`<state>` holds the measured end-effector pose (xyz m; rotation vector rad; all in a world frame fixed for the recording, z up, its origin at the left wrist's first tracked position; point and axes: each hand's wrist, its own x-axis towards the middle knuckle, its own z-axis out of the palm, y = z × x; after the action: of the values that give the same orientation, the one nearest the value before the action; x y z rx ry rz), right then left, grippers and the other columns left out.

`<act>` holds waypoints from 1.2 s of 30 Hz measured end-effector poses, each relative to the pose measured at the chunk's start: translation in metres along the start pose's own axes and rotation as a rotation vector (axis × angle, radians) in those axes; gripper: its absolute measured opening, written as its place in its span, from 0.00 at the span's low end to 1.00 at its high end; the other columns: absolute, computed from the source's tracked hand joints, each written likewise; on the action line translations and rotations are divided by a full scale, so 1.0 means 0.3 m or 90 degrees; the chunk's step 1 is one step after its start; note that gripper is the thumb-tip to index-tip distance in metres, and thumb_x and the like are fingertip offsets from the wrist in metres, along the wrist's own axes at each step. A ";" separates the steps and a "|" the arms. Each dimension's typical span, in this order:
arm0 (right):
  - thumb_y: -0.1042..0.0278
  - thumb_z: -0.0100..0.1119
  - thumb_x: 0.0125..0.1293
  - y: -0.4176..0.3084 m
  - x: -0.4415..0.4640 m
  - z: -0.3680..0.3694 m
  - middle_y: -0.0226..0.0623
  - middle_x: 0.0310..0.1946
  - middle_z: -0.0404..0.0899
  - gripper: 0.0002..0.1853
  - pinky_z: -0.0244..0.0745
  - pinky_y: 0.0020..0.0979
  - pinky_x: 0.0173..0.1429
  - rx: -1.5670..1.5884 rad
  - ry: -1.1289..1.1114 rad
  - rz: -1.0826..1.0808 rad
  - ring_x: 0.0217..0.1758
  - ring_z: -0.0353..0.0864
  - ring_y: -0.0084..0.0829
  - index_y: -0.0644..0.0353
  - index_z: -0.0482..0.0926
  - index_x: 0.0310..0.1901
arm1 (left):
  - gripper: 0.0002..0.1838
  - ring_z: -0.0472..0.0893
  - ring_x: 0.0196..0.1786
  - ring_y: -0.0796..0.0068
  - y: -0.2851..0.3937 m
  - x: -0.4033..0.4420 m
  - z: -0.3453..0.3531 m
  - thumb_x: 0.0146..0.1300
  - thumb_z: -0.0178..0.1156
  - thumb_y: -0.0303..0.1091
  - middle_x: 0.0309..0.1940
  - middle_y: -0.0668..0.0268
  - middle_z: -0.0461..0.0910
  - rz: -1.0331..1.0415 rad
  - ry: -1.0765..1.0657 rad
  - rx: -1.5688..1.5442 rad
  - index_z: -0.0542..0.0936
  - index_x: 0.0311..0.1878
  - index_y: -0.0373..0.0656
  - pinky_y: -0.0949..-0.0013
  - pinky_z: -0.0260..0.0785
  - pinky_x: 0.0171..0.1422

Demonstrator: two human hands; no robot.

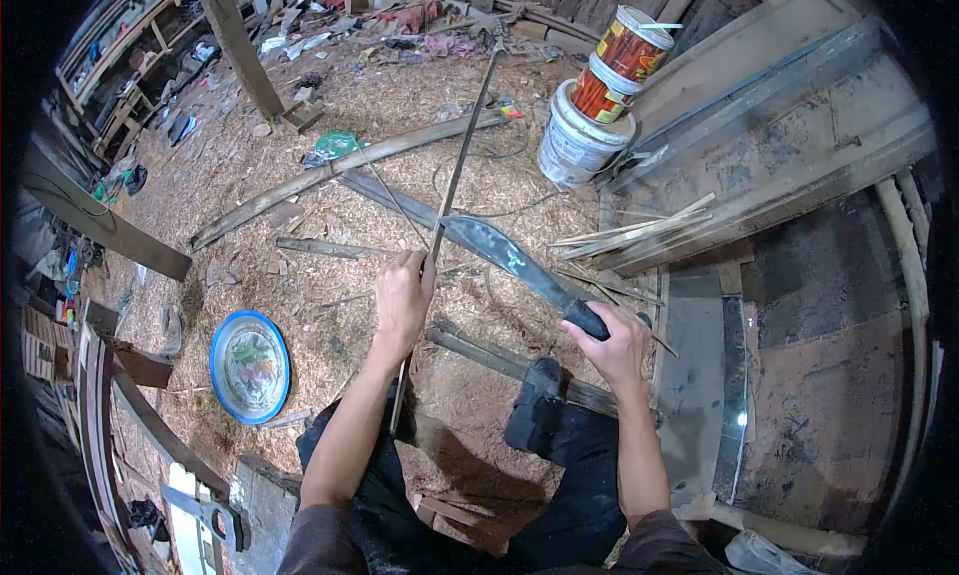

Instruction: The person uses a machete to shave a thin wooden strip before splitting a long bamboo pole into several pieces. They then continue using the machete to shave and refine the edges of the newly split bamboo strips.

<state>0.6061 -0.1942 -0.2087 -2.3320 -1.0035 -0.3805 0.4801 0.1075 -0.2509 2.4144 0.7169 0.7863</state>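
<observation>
A long thin wooden strip (462, 155) runs from beside my legs up toward the back of the room. My left hand (405, 293) is closed around it near its middle. In my right hand (611, 343) is the dark handle of a large knife (509, 259) with a broad, curved blade. The blade points up and to the left, and its tip meets the strip just above my left hand. A thinner sliver (398, 200) slants away from the strip at that spot.
Planks (330, 180) lie on the shavings-covered ground ahead. A blue-rimmed basin (286, 360) sits at left, and stacked buckets (587, 140) stand at back right. Loose strips (639, 233) lean by the wooden panels at right. A saw (205, 513) is at lower left.
</observation>
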 end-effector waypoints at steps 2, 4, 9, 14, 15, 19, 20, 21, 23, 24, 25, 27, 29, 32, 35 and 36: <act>0.49 0.82 0.51 0.005 -0.001 0.004 0.42 0.35 0.89 0.25 0.81 0.41 0.44 0.003 0.014 -0.018 0.37 0.88 0.43 0.61 0.89 0.43 | 0.08 0.85 0.38 0.46 0.007 0.005 -0.011 0.67 0.65 0.29 0.37 0.51 0.85 0.007 -0.031 0.017 0.86 0.44 0.35 0.51 0.75 0.43; 0.49 0.82 0.52 0.010 -0.001 0.006 0.41 0.35 0.89 0.25 0.80 0.41 0.44 -0.003 0.007 -0.014 0.37 0.88 0.43 0.61 0.89 0.43 | 0.08 0.85 0.38 0.46 0.006 0.002 -0.006 0.67 0.65 0.29 0.37 0.51 0.85 0.016 -0.027 0.021 0.86 0.45 0.35 0.51 0.76 0.43; 0.48 0.82 0.52 0.012 -0.008 0.010 0.41 0.34 0.89 0.25 0.79 0.42 0.43 0.004 0.011 -0.010 0.36 0.87 0.44 0.60 0.89 0.43 | 0.09 0.85 0.38 0.47 0.001 0.002 -0.002 0.68 0.65 0.30 0.37 0.51 0.85 0.030 0.011 0.020 0.86 0.45 0.35 0.51 0.76 0.43; 0.48 0.81 0.53 0.011 -0.005 0.010 0.41 0.35 0.89 0.25 0.79 0.41 0.43 0.000 0.001 -0.007 0.36 0.88 0.43 0.60 0.89 0.42 | 0.08 0.85 0.38 0.49 0.006 0.001 -0.004 0.67 0.66 0.29 0.36 0.51 0.86 0.023 0.001 0.042 0.87 0.44 0.34 0.52 0.76 0.43; 0.48 0.81 0.53 0.009 -0.004 0.009 0.41 0.35 0.89 0.25 0.79 0.41 0.43 -0.001 0.001 -0.007 0.36 0.88 0.43 0.60 0.89 0.42 | 0.08 0.85 0.38 0.49 0.006 -0.001 0.002 0.67 0.66 0.29 0.36 0.51 0.86 0.024 0.000 0.041 0.87 0.44 0.34 0.52 0.76 0.43; 0.47 0.80 0.54 -0.016 0.007 0.010 0.40 0.35 0.89 0.24 0.79 0.42 0.44 0.003 0.000 0.001 0.37 0.88 0.43 0.59 0.88 0.43 | 0.07 0.85 0.37 0.51 0.021 -0.006 0.013 0.66 0.66 0.28 0.35 0.52 0.85 0.073 -0.004 0.055 0.86 0.43 0.34 0.52 0.76 0.41; 0.47 0.79 0.55 -0.024 0.010 0.012 0.40 0.35 0.89 0.23 0.80 0.43 0.44 0.007 -0.003 0.009 0.37 0.88 0.44 0.58 0.88 0.43 | 0.07 0.85 0.36 0.51 0.030 -0.010 0.016 0.66 0.66 0.27 0.34 0.52 0.85 0.080 -0.019 0.058 0.86 0.43 0.34 0.52 0.77 0.40; 0.47 0.79 0.55 -0.026 0.010 0.023 0.40 0.35 0.89 0.23 0.80 0.43 0.44 0.004 -0.003 0.011 0.37 0.88 0.44 0.58 0.88 0.43 | 0.07 0.85 0.36 0.51 0.040 -0.017 0.023 0.66 0.66 0.27 0.34 0.52 0.85 0.082 -0.021 0.054 0.86 0.43 0.34 0.52 0.77 0.40; 0.46 0.78 0.57 -0.027 0.011 0.067 0.42 0.35 0.88 0.24 0.79 0.45 0.45 0.002 -0.012 0.035 0.39 0.88 0.45 0.57 0.86 0.45 | 0.06 0.83 0.34 0.51 0.059 -0.036 0.036 0.65 0.66 0.27 0.33 0.53 0.83 0.133 -0.061 0.069 0.85 0.42 0.35 0.52 0.77 0.39; 0.46 0.78 0.57 -0.036 0.021 0.082 0.42 0.35 0.88 0.24 0.79 0.45 0.45 0.000 -0.009 0.037 0.39 0.88 0.45 0.57 0.86 0.45 | 0.06 0.83 0.34 0.51 0.060 -0.052 0.058 0.65 0.66 0.27 0.33 0.53 0.83 0.137 -0.060 0.068 0.85 0.42 0.35 0.52 0.77 0.39; 0.45 0.77 0.58 -0.048 0.034 0.096 0.44 0.35 0.88 0.25 0.79 0.45 0.47 -0.026 -0.076 0.115 0.40 0.89 0.46 0.57 0.84 0.46 | 0.06 0.82 0.35 0.49 0.058 -0.072 0.091 0.67 0.65 0.30 0.33 0.53 0.82 0.129 -0.100 0.027 0.83 0.39 0.37 0.50 0.76 0.41; 0.43 0.74 0.62 -0.047 0.069 0.112 0.47 0.35 0.88 0.28 0.78 0.47 0.49 -0.045 -0.199 0.229 0.42 0.89 0.48 0.58 0.80 0.51 | 0.09 0.82 0.37 0.44 0.070 -0.103 0.127 0.70 0.62 0.33 0.34 0.52 0.80 0.139 -0.141 0.009 0.80 0.35 0.38 0.47 0.76 0.41; 0.43 0.73 0.62 -0.009 0.077 0.138 0.47 0.35 0.88 0.28 0.78 0.47 0.47 -0.044 -0.208 0.225 0.40 0.89 0.49 0.58 0.80 0.52 | 0.09 0.82 0.37 0.43 0.086 -0.106 0.125 0.70 0.62 0.33 0.34 0.51 0.80 0.126 -0.154 0.000 0.80 0.36 0.38 0.46 0.76 0.41; 0.44 0.72 0.63 0.011 0.092 0.156 0.46 0.35 0.88 0.27 0.80 0.48 0.44 -0.038 -0.198 0.187 0.37 0.89 0.49 0.59 0.81 0.52 | 0.08 0.83 0.37 0.43 0.077 -0.101 0.125 0.70 0.61 0.32 0.35 0.51 0.81 0.118 -0.166 -0.002 0.79 0.37 0.38 0.45 0.76 0.40; 0.42 0.71 0.63 -0.008 0.115 0.138 0.47 0.36 0.88 0.24 0.79 0.49 0.41 -0.015 -0.149 0.100 0.38 0.88 0.50 0.52 0.84 0.51 | 0.06 0.82 0.37 0.43 0.068 -0.095 0.106 0.69 0.62 0.31 0.34 0.51 0.80 0.123 -0.138 -0.012 0.79 0.38 0.39 0.46 0.76 0.42; 0.42 0.71 0.63 -0.011 0.120 0.133 0.47 0.36 0.88 0.24 0.79 0.49 0.41 -0.013 -0.147 0.101 0.38 0.88 0.50 0.52 0.84 0.51 | 0.06 0.82 0.37 0.43 0.077 -0.092 0.091 0.69 0.62 0.31 0.34 0.51 0.80 0.125 -0.138 -0.010 0.79 0.38 0.39 0.46 0.76 0.42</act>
<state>0.6296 -0.1478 -0.2227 -2.4953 -0.9134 -0.0610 0.4858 0.0655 -0.2670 2.5329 0.3936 0.5875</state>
